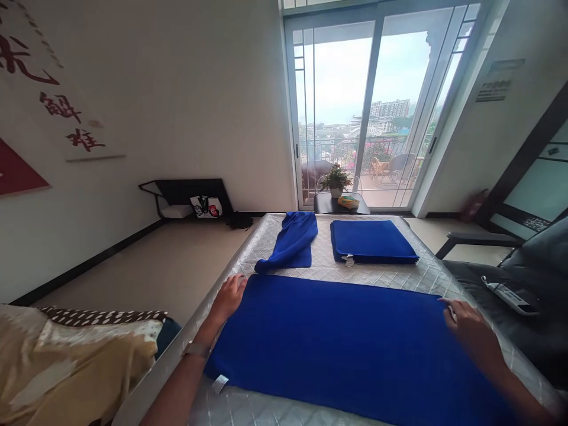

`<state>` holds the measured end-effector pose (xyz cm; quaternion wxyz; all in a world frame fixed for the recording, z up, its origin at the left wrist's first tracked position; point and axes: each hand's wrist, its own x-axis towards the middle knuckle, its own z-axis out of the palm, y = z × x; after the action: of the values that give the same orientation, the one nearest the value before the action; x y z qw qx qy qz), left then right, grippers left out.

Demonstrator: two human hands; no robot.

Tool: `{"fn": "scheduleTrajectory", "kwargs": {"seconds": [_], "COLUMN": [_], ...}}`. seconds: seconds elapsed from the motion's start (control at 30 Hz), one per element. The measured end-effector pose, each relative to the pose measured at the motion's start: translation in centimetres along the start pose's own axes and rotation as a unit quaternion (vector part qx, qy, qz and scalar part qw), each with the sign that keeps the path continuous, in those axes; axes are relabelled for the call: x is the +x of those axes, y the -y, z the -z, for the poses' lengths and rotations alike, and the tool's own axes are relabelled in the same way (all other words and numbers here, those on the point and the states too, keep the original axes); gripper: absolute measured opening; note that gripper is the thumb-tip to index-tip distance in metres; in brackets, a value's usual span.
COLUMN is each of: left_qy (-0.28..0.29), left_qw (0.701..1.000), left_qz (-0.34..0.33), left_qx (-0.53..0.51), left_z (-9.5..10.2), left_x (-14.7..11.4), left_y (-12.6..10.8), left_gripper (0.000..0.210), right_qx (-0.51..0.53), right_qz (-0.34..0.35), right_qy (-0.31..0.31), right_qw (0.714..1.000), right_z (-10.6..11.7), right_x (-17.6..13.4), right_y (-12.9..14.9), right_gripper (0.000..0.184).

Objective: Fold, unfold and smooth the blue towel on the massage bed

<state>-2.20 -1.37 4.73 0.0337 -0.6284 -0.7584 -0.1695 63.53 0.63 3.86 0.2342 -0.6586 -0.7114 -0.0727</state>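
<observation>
Hands point(229, 297) point(467, 324) at cloth's point(341, 346) far corners, mattress point(323, 245) beyond

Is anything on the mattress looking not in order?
Yes, the crumpled blue cloth toward the far left of the mattress. It lies twisted and bunched, unlike the neatly folded blue stack beside it and the flat blue cloth in front.

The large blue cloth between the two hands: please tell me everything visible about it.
The large blue cloth is plain deep blue, roughly rectangular, and looks like soft fabric. It lies spread nearly flat on the quilted mattress, a white tag at its near left corner. The left grip is at the far left corner, the right grip at the far right; whether they pinch it is unclear. The right forearm hides part.
</observation>
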Motion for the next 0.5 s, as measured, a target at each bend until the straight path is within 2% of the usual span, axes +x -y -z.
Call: {"fn": "scheduleTrajectory", "kwargs": {"seconds": [0.07,0.13,0.23,0.33,0.5], "left_qy": [0.03,0.079,0.12,0.118,0.13], "left_qw": [0.998,0.993,0.99,0.99,0.989], "left_qz": [-0.051,-0.082,-0.079,-0.066,-0.043], "left_qx": [-0.036,-0.028,0.014,0.04,0.057], "left_z": [0.0,-0.7,-1.9,-2.3,-1.5], "left_x": [-4.1,-8.4,-13.3,-15.4,-16.2], "left_y": [0.7,1.2,1.5,1.6,1.8], "left_gripper": [0.053,0.056,0.066,0.074,0.078], "right_qx": [0.024,0.042,0.043,0.026,0.015], "right_qz": [0.007,-0.008,-0.039,-0.038,-0.024], "right_qy": [0.007,0.026,0.066,0.096,0.153], "right_qw": [1.0,0.999,0.996,0.994,0.988], "right_z": [0.8,1.0,0.4,-0.1,0.5], "right_x": [-4.4,-9.1,-14.5,-16.5,-16.2], "right_y": [1.5,2.5,2.5,1.5,0.2], "right_gripper": [0.047,0.052,0.062,0.066,0.069]}}
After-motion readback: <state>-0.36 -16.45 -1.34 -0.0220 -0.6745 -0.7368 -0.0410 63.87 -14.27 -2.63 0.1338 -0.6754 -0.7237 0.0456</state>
